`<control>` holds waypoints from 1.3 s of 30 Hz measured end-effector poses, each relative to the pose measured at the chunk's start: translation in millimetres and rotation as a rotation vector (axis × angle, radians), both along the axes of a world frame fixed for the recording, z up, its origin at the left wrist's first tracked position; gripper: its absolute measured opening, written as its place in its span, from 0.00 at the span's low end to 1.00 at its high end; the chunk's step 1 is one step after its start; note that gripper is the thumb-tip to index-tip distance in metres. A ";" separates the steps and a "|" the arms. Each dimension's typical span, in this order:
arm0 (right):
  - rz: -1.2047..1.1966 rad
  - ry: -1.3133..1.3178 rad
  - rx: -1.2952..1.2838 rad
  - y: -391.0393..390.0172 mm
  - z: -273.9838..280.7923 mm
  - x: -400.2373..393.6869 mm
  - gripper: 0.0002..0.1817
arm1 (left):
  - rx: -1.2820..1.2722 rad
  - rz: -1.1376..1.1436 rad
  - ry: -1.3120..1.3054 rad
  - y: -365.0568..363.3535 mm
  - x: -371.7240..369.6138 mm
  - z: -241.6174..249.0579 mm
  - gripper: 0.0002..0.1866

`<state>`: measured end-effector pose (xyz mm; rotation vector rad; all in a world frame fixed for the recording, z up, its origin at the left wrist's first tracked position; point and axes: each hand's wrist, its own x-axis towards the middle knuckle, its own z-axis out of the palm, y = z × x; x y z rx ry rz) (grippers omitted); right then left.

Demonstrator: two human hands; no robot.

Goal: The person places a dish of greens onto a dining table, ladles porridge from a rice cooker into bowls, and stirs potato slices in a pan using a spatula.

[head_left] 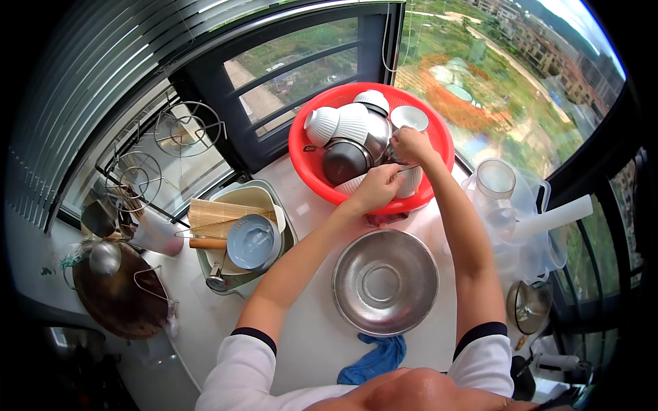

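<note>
A red plastic basket [301, 159] at the window holds stacked white ribbed bowls [351, 122], a dark round pot or bowl [345, 163] and a shiny steel vessel [377, 134]. My left hand [375, 187] reaches over the basket's near side, its fingers closed at a thin metal edge above a white bowl [409, 183]. Just beyond it, my right hand [412, 146] is curled shut beside the steel vessel, below a small white bowl [410, 118]. What either hand grips is mostly hidden by the fingers.
A perforated steel colander [385, 282] stands on the white counter, with a blue cloth [373, 359] before it. To the left, a tub [281, 214] holds a blue-grey bowl [252, 241] and bamboo mat [223, 218]. Clear plastic containers [504, 226] crowd the right; a wok [120, 291] sits far left.
</note>
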<state>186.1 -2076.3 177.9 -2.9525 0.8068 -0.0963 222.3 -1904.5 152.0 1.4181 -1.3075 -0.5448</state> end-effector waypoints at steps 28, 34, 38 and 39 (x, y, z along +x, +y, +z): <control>0.147 0.640 -0.155 -88.1 -73.5 56.4 0.12 | -0.083 -0.037 -0.044 -19.2 -31.3 -26.2 0.15; -0.368 0.274 0.494 -107.3 -79.4 80.0 0.14 | -0.200 0.065 -0.050 -25.3 -34.4 -35.6 0.12; -0.765 0.035 0.941 -136.2 -114.2 84.6 0.20 | -0.169 0.107 -0.088 -22.8 -34.2 -35.1 0.10; -0.857 -0.013 1.033 -133.4 -114.0 84.5 0.22 | -0.145 0.111 -0.107 -21.8 -34.2 -35.2 0.09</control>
